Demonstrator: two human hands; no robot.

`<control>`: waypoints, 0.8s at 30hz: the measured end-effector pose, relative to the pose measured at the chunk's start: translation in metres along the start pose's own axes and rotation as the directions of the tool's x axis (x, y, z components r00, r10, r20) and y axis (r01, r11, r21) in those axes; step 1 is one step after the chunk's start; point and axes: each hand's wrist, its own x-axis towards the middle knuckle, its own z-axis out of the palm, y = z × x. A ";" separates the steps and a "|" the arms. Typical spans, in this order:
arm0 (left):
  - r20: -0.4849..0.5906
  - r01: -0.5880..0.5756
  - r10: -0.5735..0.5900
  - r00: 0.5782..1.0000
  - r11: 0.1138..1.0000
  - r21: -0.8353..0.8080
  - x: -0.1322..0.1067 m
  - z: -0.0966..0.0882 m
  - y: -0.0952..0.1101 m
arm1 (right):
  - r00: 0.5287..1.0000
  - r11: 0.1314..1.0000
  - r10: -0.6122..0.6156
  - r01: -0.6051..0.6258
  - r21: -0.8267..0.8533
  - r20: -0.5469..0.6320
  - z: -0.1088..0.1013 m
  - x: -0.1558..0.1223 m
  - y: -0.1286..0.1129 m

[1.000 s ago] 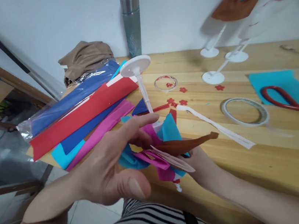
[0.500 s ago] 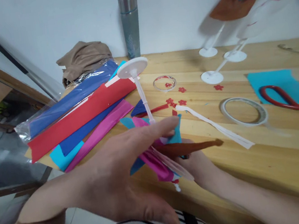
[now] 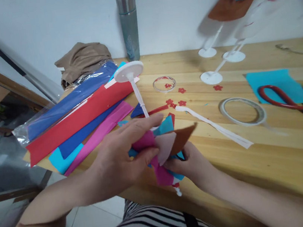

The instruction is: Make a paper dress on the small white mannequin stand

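Magenta, blue and brown paper point(image 3: 163, 173), partly covered, seems gripped in both hands point(image 3: 115, 156) point(image 3: 198, 167).

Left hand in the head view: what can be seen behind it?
Behind the left hand, the white stem passes out of sight at the upper finger. Magenta material shows between that finger and the thumb; whatever the fingers cover cannot be seen.

My left hand point(image 3: 129, 154) sits left of centre, fingers stretched rightward, thumb pinching below them. My right hand point(image 3: 194, 164) curls just right of centre, thumb pointing left. My forearms point(image 3: 249, 191) slant up from the lower corners.
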 end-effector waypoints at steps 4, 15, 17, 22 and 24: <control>-0.028 0.102 -0.104 0.994 0.993 -0.052 0.002 0.003 -0.006 | 0.993 0.989 0.108 -0.111 0.100 0.036 -0.003 -0.001 0.005; 0.064 0.324 -0.318 0.946 0.941 -0.103 0.019 -0.005 -0.010 | 0.964 0.938 0.267 -0.262 0.227 0.013 -0.001 -0.003 -0.012; 0.096 0.324 -0.317 0.944 0.943 -0.073 0.023 -0.009 -0.007 | 0.968 0.948 0.252 -0.244 0.204 -0.016 -0.001 -0.002 -0.012; 0.149 0.306 -0.298 0.943 0.952 -0.033 0.030 -0.021 -0.002 | 0.972 0.960 0.232 -0.221 0.173 -0.045 -0.002 0.001 -0.010; 0.178 0.299 -0.293 0.939 0.954 -0.007 0.032 -0.025 0.000 | 0.972 0.961 0.230 -0.219 0.170 -0.052 -0.003 0.002 -0.009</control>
